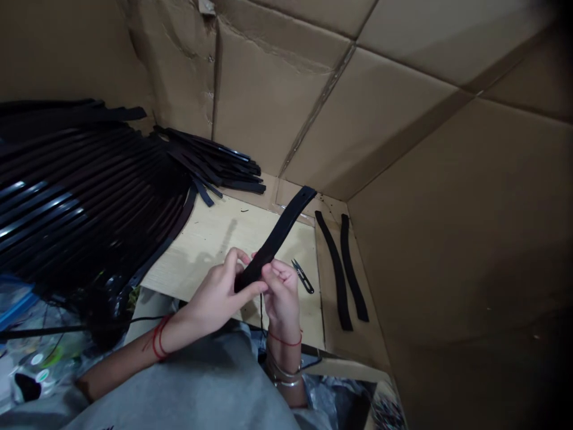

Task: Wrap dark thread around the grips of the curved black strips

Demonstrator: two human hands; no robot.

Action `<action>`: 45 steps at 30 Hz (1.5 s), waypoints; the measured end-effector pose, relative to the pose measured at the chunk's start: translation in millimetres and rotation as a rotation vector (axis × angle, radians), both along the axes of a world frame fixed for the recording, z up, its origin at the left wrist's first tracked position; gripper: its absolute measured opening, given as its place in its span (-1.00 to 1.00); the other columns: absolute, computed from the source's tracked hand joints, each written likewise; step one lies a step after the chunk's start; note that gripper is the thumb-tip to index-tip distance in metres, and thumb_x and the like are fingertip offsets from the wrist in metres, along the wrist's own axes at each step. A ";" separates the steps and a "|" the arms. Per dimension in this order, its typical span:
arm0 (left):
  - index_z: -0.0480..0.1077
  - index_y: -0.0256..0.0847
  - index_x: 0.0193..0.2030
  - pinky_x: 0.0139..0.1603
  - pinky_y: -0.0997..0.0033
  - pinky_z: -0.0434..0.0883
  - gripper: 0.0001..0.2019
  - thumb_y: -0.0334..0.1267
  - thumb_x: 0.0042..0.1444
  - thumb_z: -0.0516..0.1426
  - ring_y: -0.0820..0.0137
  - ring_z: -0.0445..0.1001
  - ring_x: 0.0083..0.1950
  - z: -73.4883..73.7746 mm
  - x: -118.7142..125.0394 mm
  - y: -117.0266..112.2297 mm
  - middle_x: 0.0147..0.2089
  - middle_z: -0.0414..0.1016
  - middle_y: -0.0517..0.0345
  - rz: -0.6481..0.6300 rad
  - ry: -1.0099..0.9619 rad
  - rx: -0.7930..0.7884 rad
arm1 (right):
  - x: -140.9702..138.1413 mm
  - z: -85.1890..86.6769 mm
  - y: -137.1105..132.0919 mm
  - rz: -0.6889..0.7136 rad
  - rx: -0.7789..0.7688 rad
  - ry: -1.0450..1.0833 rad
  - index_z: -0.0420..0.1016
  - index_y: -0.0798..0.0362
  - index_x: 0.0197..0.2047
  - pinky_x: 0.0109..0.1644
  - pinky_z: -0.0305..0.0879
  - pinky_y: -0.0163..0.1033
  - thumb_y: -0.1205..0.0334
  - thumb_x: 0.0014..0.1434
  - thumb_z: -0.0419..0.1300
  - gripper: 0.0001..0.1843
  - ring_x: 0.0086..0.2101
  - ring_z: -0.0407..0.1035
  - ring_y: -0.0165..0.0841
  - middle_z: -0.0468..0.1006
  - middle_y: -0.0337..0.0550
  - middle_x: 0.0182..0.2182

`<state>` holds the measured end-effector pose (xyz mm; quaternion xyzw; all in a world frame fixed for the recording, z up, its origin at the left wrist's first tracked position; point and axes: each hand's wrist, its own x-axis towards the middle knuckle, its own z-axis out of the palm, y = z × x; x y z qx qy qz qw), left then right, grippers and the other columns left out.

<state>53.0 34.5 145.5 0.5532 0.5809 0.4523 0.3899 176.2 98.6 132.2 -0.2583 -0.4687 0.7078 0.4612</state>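
A flat black strap, slightly curved and with a small hole near its far end, slants up and away from my hands. Around its near end my left hand is closed, thumb on one side and fingers on the other. My right hand pinches the same strap from the right, thumb against its edge. A thin dark cord hangs below, between the hands. Just right of my right hand, small black thread snips lie on the pale board.
Two black straps lie side by side on cardboard at the right. A large fanned pile of black straps covers the left. Cardboard walls rise behind and at right. The pale board forms the work surface. Plastic bags sit lower left.
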 end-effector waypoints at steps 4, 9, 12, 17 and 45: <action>0.16 -0.28 0.08 -0.36 0.34 0.39 -0.73 -0.19 0.32 -0.08 0.26 0.53 -0.31 -2.4 5.4 0.0 -0.23 0.53 -0.08 0.115 0.487 0.250 | -4.5 5.2 -6.2 -0.067 -0.037 -0.032 0.58 0.20 -0.25 -0.60 -0.21 -0.47 0.08 0.06 0.41 -0.67 -0.63 -0.19 -0.60 0.08 -0.38 -0.66; 0.25 -0.30 -0.14 -0.50 0.34 0.32 -0.76 -0.28 0.34 -0.19 0.23 0.49 -0.48 -10.3 1.6 5.8 -0.44 0.48 -0.02 0.152 0.794 0.404 | -7.5 0.0 -12.9 -0.101 -0.018 -0.068 0.58 0.21 -0.12 -0.59 -0.21 -0.44 0.04 0.11 0.36 -0.60 -0.62 -0.22 -0.58 0.04 -0.39 -0.65; 0.25 -0.26 -0.18 -0.51 0.38 0.27 -0.76 -0.25 0.35 -0.18 0.27 0.46 -0.51 -10.5 -2.2 5.7 -0.49 0.44 0.05 0.142 0.697 0.380 | -12.1 -8.2 -16.3 -0.251 0.058 -0.116 0.57 0.18 -0.10 -0.60 -0.05 -0.43 0.04 0.10 0.37 -0.59 -0.64 -0.09 -0.56 0.14 -0.36 -0.63; 0.21 -0.21 -0.18 -0.47 0.52 0.30 -0.77 -0.12 0.37 -0.13 0.49 0.39 -0.54 -3.9 -8.3 5.0 -0.50 0.38 0.23 -0.030 -0.047 0.170 | -19.7 -14.0 -20.2 -0.217 0.099 -0.051 0.52 0.15 -0.28 -0.61 0.18 -0.40 0.01 0.21 0.28 -0.68 -0.68 0.12 -0.49 0.21 -0.33 -0.68; 0.09 -0.21 -0.42 -0.65 0.57 -0.24 -0.55 0.18 0.14 0.01 0.64 -0.29 -0.64 1.5 -23.3 8.4 -0.58 -0.18 0.39 -0.571 -1.139 -0.478 | -7.8 14.1 -13.1 -0.118 0.127 -0.192 0.61 0.13 -0.29 -0.58 0.26 -0.39 0.02 0.04 0.40 -0.68 -0.61 0.34 -0.42 0.52 -0.13 -0.53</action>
